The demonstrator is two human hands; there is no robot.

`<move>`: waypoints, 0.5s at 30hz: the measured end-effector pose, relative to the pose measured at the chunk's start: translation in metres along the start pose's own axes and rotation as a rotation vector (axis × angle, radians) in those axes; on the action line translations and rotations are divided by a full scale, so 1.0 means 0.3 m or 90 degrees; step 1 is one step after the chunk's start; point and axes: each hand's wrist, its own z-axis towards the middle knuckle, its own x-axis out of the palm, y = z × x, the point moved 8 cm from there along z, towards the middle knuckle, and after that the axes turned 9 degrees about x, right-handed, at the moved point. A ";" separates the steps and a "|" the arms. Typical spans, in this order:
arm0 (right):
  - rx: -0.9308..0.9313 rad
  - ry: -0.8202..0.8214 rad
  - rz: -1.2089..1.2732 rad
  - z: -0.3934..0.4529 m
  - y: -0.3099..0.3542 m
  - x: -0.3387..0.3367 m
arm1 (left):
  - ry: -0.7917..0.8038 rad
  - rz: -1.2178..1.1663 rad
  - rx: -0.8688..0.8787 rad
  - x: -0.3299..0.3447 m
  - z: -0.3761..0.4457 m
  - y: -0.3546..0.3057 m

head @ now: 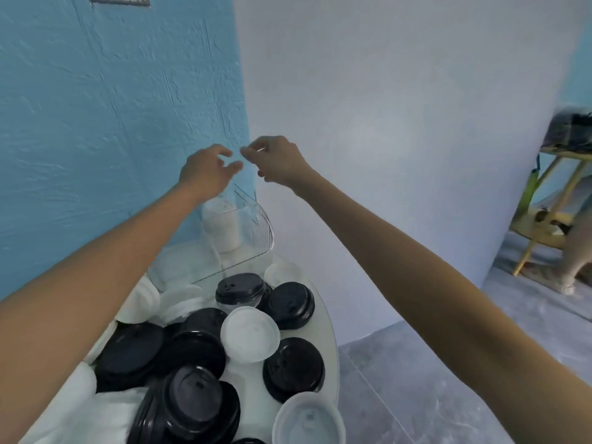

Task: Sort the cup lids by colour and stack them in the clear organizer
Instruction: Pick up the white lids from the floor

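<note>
From my head view, both my hands are raised over the clear organizer [246, 232], which stands at 12 o'clock on the round surface [323, 318], hard against the blue wall [96, 123]. My left hand [205, 171] has its fingers [224, 152] loosely curled, and my right hand [278, 161] has thumb and forefinger drawn together as if pinching; between them I think there is the organizer's clear top edge, but it is too transparent for me to tell what either hand really has hold of. One white stack [221, 225] already sits in the organizer's left compartment. The loose lids lie from the middle down to 6 o'clock: black lids [293, 368] and white lids [250, 334] heaped and overlapping, some leaning on each other. My worry is the organizer: it looks light, and a tug at its top could tip it toward me and spill the white stack. My forearms also pass right over the heap, so dropping an elbow could sweep lids off. The pale lid [309, 418] at 5 o'clock sits at the very rim and looks likeliest to go to the floor [416, 379].
</note>
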 end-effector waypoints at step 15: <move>0.096 -0.335 0.349 -0.832 -0.484 -0.684 | -0.094 -0.672 -0.025 0.352 -0.530 -0.889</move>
